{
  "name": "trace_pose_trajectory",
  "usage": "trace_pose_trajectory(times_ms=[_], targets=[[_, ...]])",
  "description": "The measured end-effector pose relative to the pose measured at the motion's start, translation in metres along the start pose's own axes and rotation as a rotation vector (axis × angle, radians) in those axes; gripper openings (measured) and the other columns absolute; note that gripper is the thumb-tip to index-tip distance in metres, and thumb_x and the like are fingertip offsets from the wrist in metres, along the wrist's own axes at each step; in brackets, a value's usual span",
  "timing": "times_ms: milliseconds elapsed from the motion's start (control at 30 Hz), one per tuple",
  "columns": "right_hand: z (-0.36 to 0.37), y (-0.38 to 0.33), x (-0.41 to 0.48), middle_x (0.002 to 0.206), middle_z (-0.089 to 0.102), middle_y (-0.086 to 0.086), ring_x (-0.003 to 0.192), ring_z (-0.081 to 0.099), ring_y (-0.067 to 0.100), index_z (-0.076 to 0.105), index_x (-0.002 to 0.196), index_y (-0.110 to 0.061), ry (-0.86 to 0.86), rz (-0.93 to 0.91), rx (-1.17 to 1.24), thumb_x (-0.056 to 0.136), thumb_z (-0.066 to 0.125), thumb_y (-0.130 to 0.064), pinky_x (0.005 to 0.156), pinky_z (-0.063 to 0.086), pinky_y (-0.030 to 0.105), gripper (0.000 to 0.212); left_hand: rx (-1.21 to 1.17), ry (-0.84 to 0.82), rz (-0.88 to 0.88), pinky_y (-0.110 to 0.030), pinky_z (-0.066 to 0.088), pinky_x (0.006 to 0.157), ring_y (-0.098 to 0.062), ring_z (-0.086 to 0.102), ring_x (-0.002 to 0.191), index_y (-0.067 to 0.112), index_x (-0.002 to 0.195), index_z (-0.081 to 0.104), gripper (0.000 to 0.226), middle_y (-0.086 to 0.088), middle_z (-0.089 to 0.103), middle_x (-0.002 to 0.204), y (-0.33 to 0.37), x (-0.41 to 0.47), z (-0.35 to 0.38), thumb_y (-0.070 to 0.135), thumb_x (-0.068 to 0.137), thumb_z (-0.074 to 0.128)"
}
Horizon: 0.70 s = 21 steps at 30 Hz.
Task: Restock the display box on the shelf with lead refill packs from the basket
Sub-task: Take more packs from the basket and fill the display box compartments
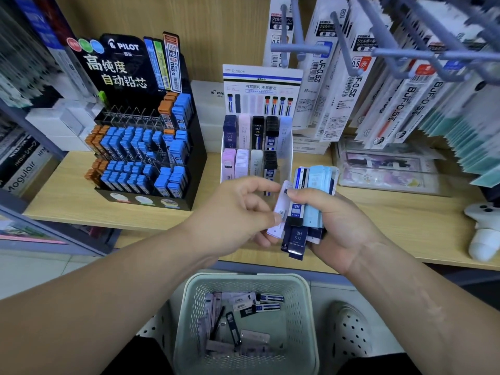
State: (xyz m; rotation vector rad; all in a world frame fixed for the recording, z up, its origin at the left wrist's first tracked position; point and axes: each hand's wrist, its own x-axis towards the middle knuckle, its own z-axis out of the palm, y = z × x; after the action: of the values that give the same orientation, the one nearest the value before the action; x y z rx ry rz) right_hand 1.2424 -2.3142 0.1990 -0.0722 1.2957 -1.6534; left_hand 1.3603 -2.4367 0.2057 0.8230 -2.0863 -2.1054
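Observation:
My right hand (335,226) grips a fanned bundle of lead refill packs (311,201), light blue, white and dark navy ones. My left hand (238,212) pinches a pale lilac pack (281,209) at the left edge of that bundle. Both hands hover in front of the white Tombow display box (286,158) on the shelf; its slots hold pink, white, black and navy packs. Below, the pale green basket (189,307) holds several loose packs.
A black Pilot display (146,147) full of blue and orange lead cases stands to the left on the wooden shelf (62,196). Hanging pen refills on hooks (378,85) crowd the upper right. A white shoe (349,328) shows beside the basket.

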Motion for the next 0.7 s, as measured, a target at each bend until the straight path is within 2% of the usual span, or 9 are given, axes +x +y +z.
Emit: trace_pose_trajectory(times_ms=[133, 200, 267, 333, 400, 467, 500, 567, 700], targets=[[0.000, 0.001, 0.001, 0.085, 0.070, 0.016, 0.072, 0.070, 0.032, 0.068, 0.105, -0.008, -0.005, 0.003, -0.003, 0.084, 0.068, -0.004, 0.067, 0.061, 0.046, 0.022, -0.071, -0.067, -0.052, -0.033, 0.059, 0.064, -0.034, 0.069, 0.070, 0.022, 0.147, 0.040, 0.070, -0.018, 0.062, 0.081, 0.000, 0.001, -0.002, -0.007, 0.089, 0.064], [0.000, 0.001, 0.002, 0.092, 0.069, 0.019, 0.076, 0.069, 0.034, 0.068, 0.111, -0.006, -0.013, 0.007, -0.005, 0.082, 0.069, -0.005, 0.067, 0.061, 0.046, 0.029, -0.055, -0.096, -0.060, -0.031, 0.057, 0.062, -0.034, 0.068, 0.071, 0.024, 0.149, 0.037, 0.072, -0.018, 0.056, 0.084, -0.001, 0.003, -0.004, -0.008, 0.090, 0.061], [0.000, 0.001, 0.001, 0.094, 0.070, 0.019, 0.077, 0.070, 0.033, 0.067, 0.115, -0.004, -0.018, 0.015, -0.011, 0.083, 0.069, -0.005, 0.066, 0.061, 0.046, 0.032, -0.012, -0.120, -0.062, -0.030, 0.056, 0.062, -0.032, 0.069, 0.070, 0.026, 0.148, 0.040, 0.070, -0.025, 0.055, 0.089, -0.001, 0.004, -0.007, -0.010, 0.090, 0.059], [-0.001, -0.002, 0.001, 0.085, 0.072, 0.015, 0.068, 0.070, 0.028, 0.068, 0.111, -0.003, -0.034, 0.010, -0.020, 0.085, 0.067, -0.004, 0.058, 0.059, 0.039, 0.026, 0.031, -0.151, -0.059, -0.033, 0.057, 0.063, -0.031, 0.070, 0.069, 0.028, 0.144, 0.045, 0.068, -0.028, 0.058, 0.095, 0.000, 0.003, -0.009, -0.011, 0.090, 0.057], [-0.002, -0.003, -0.001, 0.077, 0.071, 0.012, 0.060, 0.069, 0.023, 0.067, 0.105, -0.005, -0.048, 0.003, -0.024, 0.086, 0.064, -0.002, 0.053, 0.056, 0.034, 0.019, 0.048, -0.163, -0.048, -0.039, 0.059, 0.064, -0.029, 0.068, 0.066, 0.027, 0.133, 0.052, 0.062, -0.018, 0.063, 0.088, 0.000, 0.004, -0.010, -0.014, 0.087, 0.057], [-0.002, -0.003, -0.001, 0.082, 0.072, 0.014, 0.064, 0.069, 0.025, 0.068, 0.105, -0.005, -0.056, -0.005, -0.043, 0.086, 0.065, -0.002, 0.061, 0.059, 0.040, 0.019, 0.060, -0.138, -0.031, -0.040, 0.058, 0.063, -0.024, 0.065, 0.060, 0.027, 0.123, 0.055, 0.058, -0.009, 0.064, 0.080, -0.001, 0.004, -0.010, -0.015, 0.084, 0.059], [-0.002, -0.002, 0.000, 0.086, 0.073, 0.015, 0.069, 0.070, 0.027, 0.068, 0.106, -0.005, -0.051, -0.009, -0.062, 0.085, 0.066, -0.002, 0.067, 0.060, 0.044, 0.021, 0.083, -0.119, -0.013, -0.039, 0.057, 0.060, -0.022, 0.063, 0.057, 0.028, 0.121, 0.056, 0.057, -0.011, 0.064, 0.082, -0.001, 0.004, -0.010, -0.015, 0.083, 0.060], [-0.001, 0.000, 0.000, 0.090, 0.073, 0.017, 0.072, 0.070, 0.030, 0.069, 0.108, -0.004, -0.030, -0.008, -0.097, 0.084, 0.067, -0.001, 0.073, 0.059, 0.046, 0.025, 0.150, -0.100, 0.032, -0.035, 0.056, 0.057, -0.019, 0.059, 0.053, 0.030, 0.124, 0.056, 0.060, -0.017, 0.063, 0.088, -0.004, 0.003, -0.009, -0.013, 0.083, 0.063], [-0.001, 0.001, 0.000, 0.084, 0.073, 0.014, 0.067, 0.069, 0.027, 0.069, 0.101, -0.007, -0.005, -0.027, -0.087, 0.084, 0.067, 0.000, 0.061, 0.057, 0.037, 0.018, 0.122, -0.102, 0.035, -0.030, 0.053, 0.058, -0.018, 0.058, 0.057, 0.031, 0.132, 0.059, 0.059, -0.007, 0.062, 0.085, -0.005, 0.003, -0.011, -0.007, 0.087, 0.066]])
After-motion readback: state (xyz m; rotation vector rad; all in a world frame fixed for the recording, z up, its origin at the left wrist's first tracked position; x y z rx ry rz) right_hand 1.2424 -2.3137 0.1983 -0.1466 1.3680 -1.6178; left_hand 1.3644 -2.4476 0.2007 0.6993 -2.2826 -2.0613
